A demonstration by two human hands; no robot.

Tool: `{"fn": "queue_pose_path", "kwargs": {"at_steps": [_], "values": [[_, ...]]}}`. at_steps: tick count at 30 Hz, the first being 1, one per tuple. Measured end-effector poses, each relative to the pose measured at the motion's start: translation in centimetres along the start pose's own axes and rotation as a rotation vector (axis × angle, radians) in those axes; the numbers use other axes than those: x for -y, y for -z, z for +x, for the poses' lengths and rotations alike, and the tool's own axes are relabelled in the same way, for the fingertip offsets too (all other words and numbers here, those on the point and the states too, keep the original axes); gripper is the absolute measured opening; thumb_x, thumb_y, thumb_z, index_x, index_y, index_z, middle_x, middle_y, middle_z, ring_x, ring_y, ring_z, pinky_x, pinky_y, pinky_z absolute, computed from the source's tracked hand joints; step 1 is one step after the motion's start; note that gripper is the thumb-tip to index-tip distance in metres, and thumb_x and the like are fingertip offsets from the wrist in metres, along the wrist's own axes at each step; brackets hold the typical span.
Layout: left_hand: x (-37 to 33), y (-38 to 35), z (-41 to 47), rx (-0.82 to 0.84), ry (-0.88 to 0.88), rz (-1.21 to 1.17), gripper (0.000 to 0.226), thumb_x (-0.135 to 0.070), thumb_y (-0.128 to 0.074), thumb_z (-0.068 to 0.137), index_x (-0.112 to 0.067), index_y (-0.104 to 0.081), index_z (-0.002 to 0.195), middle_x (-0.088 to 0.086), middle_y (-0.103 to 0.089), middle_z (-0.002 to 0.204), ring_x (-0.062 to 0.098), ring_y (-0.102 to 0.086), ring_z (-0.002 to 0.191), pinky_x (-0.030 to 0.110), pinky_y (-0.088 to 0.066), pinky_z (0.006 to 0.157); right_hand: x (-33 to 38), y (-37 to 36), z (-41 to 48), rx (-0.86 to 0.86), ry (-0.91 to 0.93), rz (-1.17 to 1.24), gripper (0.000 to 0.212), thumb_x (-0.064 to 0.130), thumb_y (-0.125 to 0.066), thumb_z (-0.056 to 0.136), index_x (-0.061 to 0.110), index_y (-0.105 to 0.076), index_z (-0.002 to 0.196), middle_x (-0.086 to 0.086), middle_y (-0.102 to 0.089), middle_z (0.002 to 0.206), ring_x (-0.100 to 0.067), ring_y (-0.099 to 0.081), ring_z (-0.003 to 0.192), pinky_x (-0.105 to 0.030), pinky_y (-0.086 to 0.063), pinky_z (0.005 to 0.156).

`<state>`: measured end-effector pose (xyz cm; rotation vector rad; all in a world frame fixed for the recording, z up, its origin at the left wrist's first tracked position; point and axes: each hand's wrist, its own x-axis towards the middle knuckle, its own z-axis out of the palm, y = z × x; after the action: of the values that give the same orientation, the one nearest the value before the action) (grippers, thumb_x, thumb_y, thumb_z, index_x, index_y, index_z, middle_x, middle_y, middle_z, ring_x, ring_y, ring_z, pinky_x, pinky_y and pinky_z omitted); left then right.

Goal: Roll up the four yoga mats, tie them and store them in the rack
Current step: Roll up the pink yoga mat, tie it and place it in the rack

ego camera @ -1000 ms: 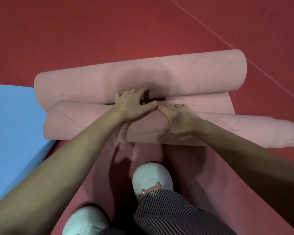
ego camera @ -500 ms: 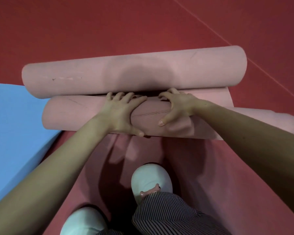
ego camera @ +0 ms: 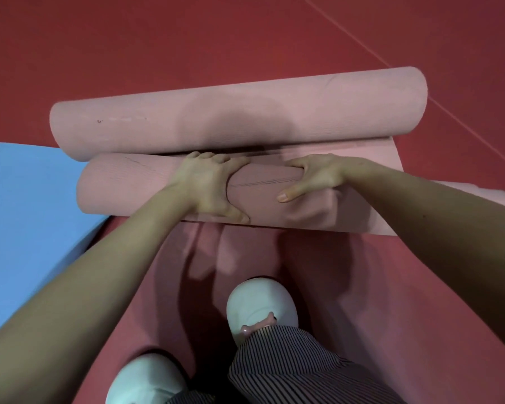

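Far left: a blue mat [ego camera: 27, 214] lies flat on the red floor [ego camera: 187, 39], its edge just beside the left end of the near pink roll [ego camera: 134, 188]. This roll lies crosswise in front of the person. Its unrolled length runs back toward them, under a white shoe [ego camera: 261, 307] and a striped trouser leg [ego camera: 289, 368].

Left hand [ego camera: 210, 188]: wrapped over the middle of the near pink roll. The fingers are curled across the top to its far side and the thumb is spread down the near face to the base. Firm grasp, hand widely spanned.

Right hand [ego camera: 315, 176]: just beside the left, apart from it. It grips the same roll, with fingers hooked over the far top edge and the thumb stretched along the near face, denting the surface.

Behind, touching the near roll along its length, lies the far pink roll [ego camera: 245, 112], fully wound and touched by neither hand.
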<state>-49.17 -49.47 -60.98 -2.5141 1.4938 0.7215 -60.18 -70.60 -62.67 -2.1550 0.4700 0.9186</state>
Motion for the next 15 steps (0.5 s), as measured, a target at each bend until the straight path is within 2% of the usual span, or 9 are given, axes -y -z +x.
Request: {"fn": "queue_pose_path", "kwargs": {"at_steps": [3,6,8,11,12,13,14,15], "values": [[-1.2,0.6,1.3,0.076,-0.035,-0.017,0.123,-0.091,-0.057,0.038,-0.038,-0.027,0.146,-0.004,-0.048,0.141,0.024,-0.05,0.123,0.035,-0.04,0.101,-1.5,0.4,-0.7,0.099,-0.038,0.054,0.066,0.054,-0.079,0.064,0.033,-0.057,0.123,0.016,-0.06,0.117,-0.006,-0.058,0.104,-0.024,-0.042,0.095],[-3.5,0.1,2.1,0.091,-0.093,-0.017,0.127,-0.095,-0.04,0.024,-0.042,-0.032,0.14,-0.003,-0.059,0.126,0.022,-0.058,0.112,0.034,-0.047,0.091,-3.6,-0.1,-2.2,0.196,-0.055,-0.041,0.071,0.07,-0.074,0.057,0.035,-0.06,0.117,0.016,-0.053,0.127,-0.007,-0.052,0.116,-0.029,-0.037,0.107],[-4.7,-0.6,1.7,0.103,-0.105,-0.03,0.126,-0.094,-0.042,0.023,-0.043,-0.036,0.138,-0.004,-0.061,0.119,0.022,-0.06,0.106,0.032,-0.046,0.086,-4.5,-0.8,-2.9,0.216,-0.065,-0.103,0.071,0.072,-0.071,0.057,0.038,-0.058,0.119,0.017,-0.05,0.131,-0.007,-0.048,0.12,-0.03,-0.034,0.109],[-5.1,-0.8,1.4,0.11,-0.094,-0.038,0.117,-0.09,-0.062,0.037,-0.042,-0.034,0.14,-0.004,-0.059,0.122,0.022,-0.058,0.109,0.032,-0.044,0.086,-4.5,-0.9,-3.1,0.233,-0.072,-0.107,0.059,0.063,-0.068,0.068,0.038,-0.054,0.12,0.014,-0.048,0.133,-0.006,-0.046,0.122,-0.021,-0.032,0.102],[-4.9,-0.6,1.6,0.115,-0.09,-0.047,0.116,-0.088,-0.064,0.039,-0.042,-0.033,0.141,-0.004,-0.059,0.124,0.022,-0.057,0.111,0.033,-0.044,0.087,-4.5,-0.7,-3.1,0.247,-0.07,-0.096,0.071,0.065,-0.068,0.068,0.034,-0.049,0.129,0.013,-0.044,0.139,-0.007,-0.042,0.127,-0.021,-0.03,0.104],[-4.8,-0.4,1.9,0.124,-0.088,-0.052,0.116,-0.088,-0.065,0.04,-0.042,-0.032,0.142,-0.005,-0.058,0.128,0.022,-0.056,0.114,0.034,-0.044,0.089,-4.3,-0.5,-2.9,0.248,-0.08,-0.102,0.095,0.071,-0.068,0.062,0.03,-0.036,0.142,0.011,-0.034,0.148,-0.009,-0.034,0.134,-0.024,-0.026,0.109],[-4.7,-0.2,2.2,0.137,-0.092,-0.049,0.116,-0.087,-0.065,0.041,-0.042,-0.031,0.143,-0.005,-0.055,0.133,0.021,-0.054,0.118,0.035,-0.044,0.092,-4.1,-0.2,-2.8,0.241,-0.092,-0.111,0.12,0.079,-0.068,0.053,0.028,-0.019,0.15,0.009,-0.022,0.154,-0.01,-0.023,0.141,-0.03,-0.02,0.115],[-4.6,-0.1,2.4,0.15,-0.1,-0.043,0.116,-0.087,-0.064,0.043,-0.041,-0.029,0.144,-0.006,-0.051,0.138,0.02,-0.05,0.123,0.036,-0.042,0.097,-3.8,0.0,-2.6,0.221,-0.103,-0.138,0.137,0.083,-0.067,0.044,0.027,-0.004,0.152,0.008,-0.008,0.158,-0.011,-0.012,0.144,-0.034,-0.015,0.118]]}}
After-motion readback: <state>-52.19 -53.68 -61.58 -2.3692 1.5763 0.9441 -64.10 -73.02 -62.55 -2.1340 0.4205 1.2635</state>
